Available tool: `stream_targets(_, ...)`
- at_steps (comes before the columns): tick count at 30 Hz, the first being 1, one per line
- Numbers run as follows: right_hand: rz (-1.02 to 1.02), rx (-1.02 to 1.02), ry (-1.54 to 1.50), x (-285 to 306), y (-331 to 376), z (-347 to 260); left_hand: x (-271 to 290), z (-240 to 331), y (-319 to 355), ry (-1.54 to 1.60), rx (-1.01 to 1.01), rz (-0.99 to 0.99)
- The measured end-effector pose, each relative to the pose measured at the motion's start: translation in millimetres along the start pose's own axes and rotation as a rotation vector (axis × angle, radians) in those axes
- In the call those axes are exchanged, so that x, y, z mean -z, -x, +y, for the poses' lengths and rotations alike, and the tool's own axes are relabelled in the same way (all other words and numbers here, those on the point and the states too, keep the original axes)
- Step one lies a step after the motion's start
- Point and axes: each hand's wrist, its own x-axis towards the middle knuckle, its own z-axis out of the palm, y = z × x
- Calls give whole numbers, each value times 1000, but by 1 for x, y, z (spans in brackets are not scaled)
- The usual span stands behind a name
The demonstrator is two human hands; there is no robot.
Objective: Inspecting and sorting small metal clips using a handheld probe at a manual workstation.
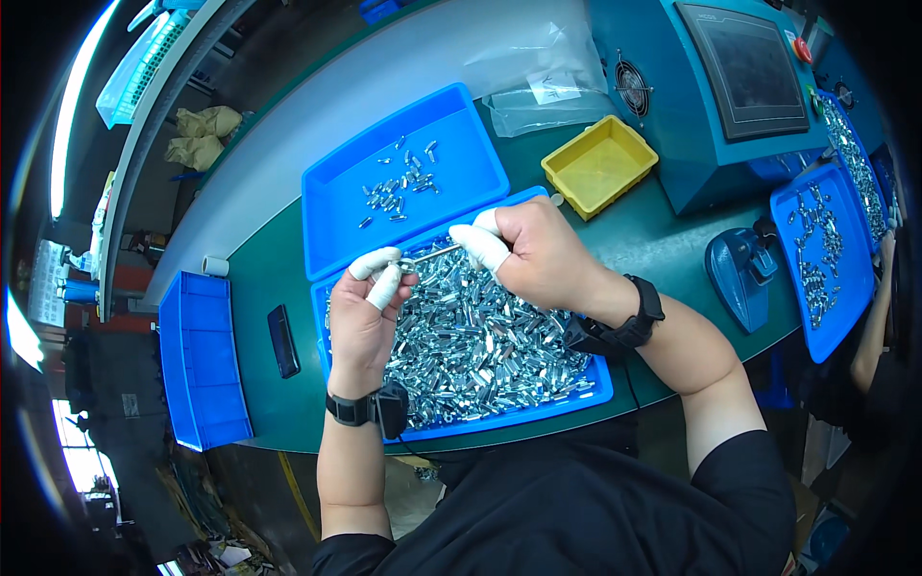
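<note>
My left hand [359, 331], white covers on its thumb and fingertips, pinches a small shiny metal piece [406, 264]. In my right hand [547, 257], with similar white covers, is a thin metal rod [438, 253]; its far end meets the piece at my left fingertips. Both hands are above a blue tray [603, 380] heaped with small silvery metal parts [485, 336]. Behind it, a second blue tray [331, 197] holds several loose metal parts [389, 199]. Fingers hide part of the piece and the rod's near end.
A yellow bin [600, 165] stands behind my right hand, beside a teal machine with a screen [744, 72]. At left are a blue bin [204, 360] and a phone [283, 341]. To the right, a blue device [740, 278] sits before another parts tray [855, 288]; another person's arm [874, 317] is there.
</note>
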Motion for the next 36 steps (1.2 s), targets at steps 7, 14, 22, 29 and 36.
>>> stream_targets(7,-10,104,21,-6,0,-4,-7,5,16,168,0,-71)
stream_targets(14,-1,431,268,-8,1,3,-17,6,21,83,25,-158)
stream_targets(22,-99,202,-135,-19,14,-9,-40,6,32,-32,-138,-184)
stream_targets(29,-267,-345,-521,-23,12,-13,-35,14,33,-260,-187,-124)
stream_targets(36,-91,-243,-485,-60,25,-18,25,32,26,-316,-105,-75)
